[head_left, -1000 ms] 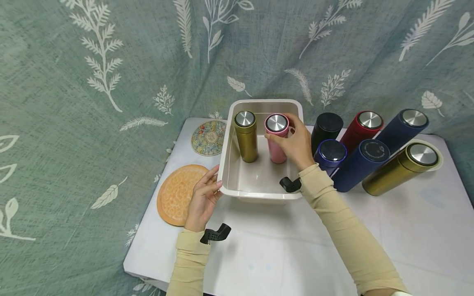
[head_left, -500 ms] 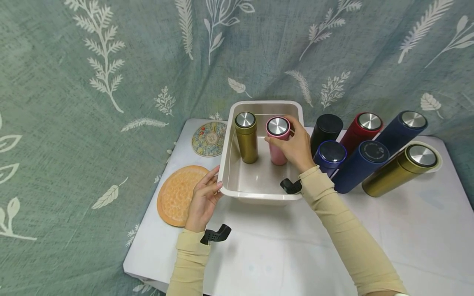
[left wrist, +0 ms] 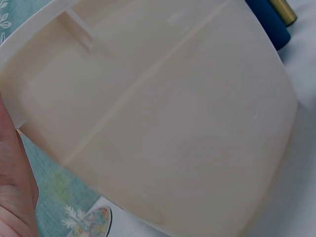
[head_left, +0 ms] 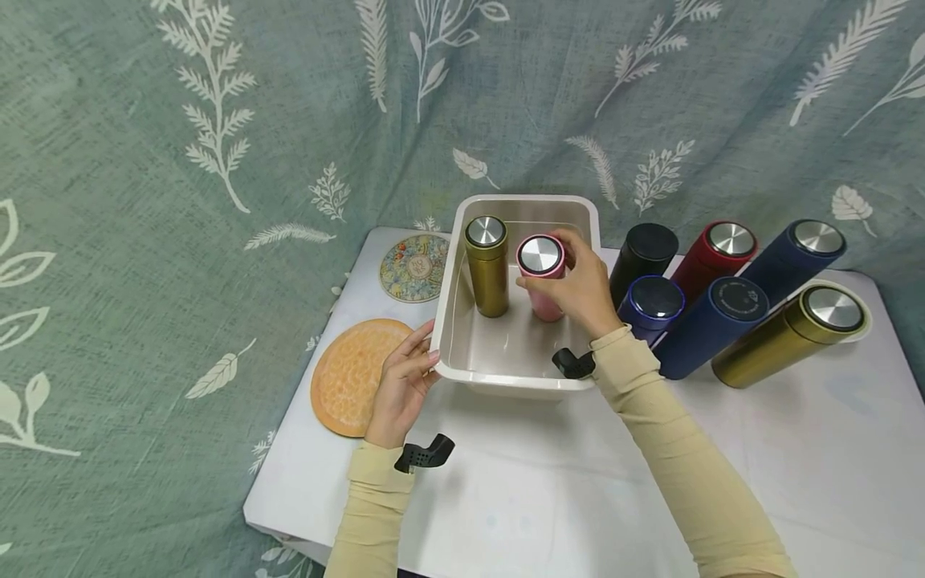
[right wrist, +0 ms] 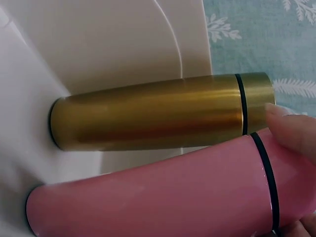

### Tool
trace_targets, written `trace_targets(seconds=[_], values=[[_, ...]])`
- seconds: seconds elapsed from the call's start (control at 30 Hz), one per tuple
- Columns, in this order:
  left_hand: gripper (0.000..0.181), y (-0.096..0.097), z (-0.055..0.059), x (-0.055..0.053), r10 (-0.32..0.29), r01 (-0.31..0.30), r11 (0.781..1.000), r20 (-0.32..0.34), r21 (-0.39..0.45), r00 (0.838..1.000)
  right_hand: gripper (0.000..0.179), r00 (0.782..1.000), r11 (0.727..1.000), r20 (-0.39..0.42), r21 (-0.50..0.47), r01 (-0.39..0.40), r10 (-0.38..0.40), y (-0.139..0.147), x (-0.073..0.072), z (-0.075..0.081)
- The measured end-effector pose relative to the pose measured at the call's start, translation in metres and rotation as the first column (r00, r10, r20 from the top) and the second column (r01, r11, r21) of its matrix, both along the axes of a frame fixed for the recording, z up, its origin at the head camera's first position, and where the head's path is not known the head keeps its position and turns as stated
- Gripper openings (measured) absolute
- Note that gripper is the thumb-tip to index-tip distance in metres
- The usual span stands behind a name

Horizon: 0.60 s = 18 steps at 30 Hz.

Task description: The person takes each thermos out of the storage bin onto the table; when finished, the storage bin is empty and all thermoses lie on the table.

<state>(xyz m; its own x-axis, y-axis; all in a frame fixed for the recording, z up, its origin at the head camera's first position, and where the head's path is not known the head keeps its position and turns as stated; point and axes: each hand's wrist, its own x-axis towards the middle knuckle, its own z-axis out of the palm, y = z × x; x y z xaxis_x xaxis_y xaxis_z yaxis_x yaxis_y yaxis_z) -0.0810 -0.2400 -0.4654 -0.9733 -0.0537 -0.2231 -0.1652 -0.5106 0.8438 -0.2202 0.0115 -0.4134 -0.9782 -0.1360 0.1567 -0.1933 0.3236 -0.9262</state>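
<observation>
My right hand (head_left: 584, 285) holds a pink thermos (right wrist: 148, 192) around its lid, thumb on one side and fingers on the other. The thermos stands in a white plastic bin (head_left: 520, 374), its silver-topped lid tipped a little toward me. Beside it, to the left, a gold thermos (head_left: 489, 281) is upright in the same bin. My left hand (head_left: 403, 385) grips the bin's rim near its front left corner, with the thumb at the rim and the fingers along the outer side. In the left wrist view, the bin's outer wall (left wrist: 187, 133) fills most of the picture.
Right of the bin stand several thermoses: a black one (head_left: 643, 257), a red one (head_left: 715, 253), blue ones (head_left: 711, 329) and another gold one (head_left: 784, 337). A round orange mat (head_left: 354, 377) and a patterned round mat (head_left: 415, 269) lie to the left. A patterned curtain (head_left: 303, 112) hangs behind.
The pink thermos's lid has come slightly toward me and left, so it leans more. My right hand keeps its hold; my left hand stays at the bin's rim. The head view shifted slightly.
</observation>
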Motion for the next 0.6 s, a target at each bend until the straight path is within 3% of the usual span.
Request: trace_targets(seconds=[0.37, 0.6], values=[[0.057, 0.001, 0.000, -0.001, 0.003, -0.003, 1.000, -0.003, 0.004, 1.000, 0.066, 1.000, 0.996, -0.013, -0.091, 0.023, -0.024, 0.002, 0.001, 0.005], [0.057, 0.000, -0.001, -0.001, 0.008, -0.008, 1.000, 0.003, 0.004, 1.000, 0.067, 0.997, 0.987, -0.060, -0.158, 0.034, -0.044, 0.002, 0.009, 0.022]])
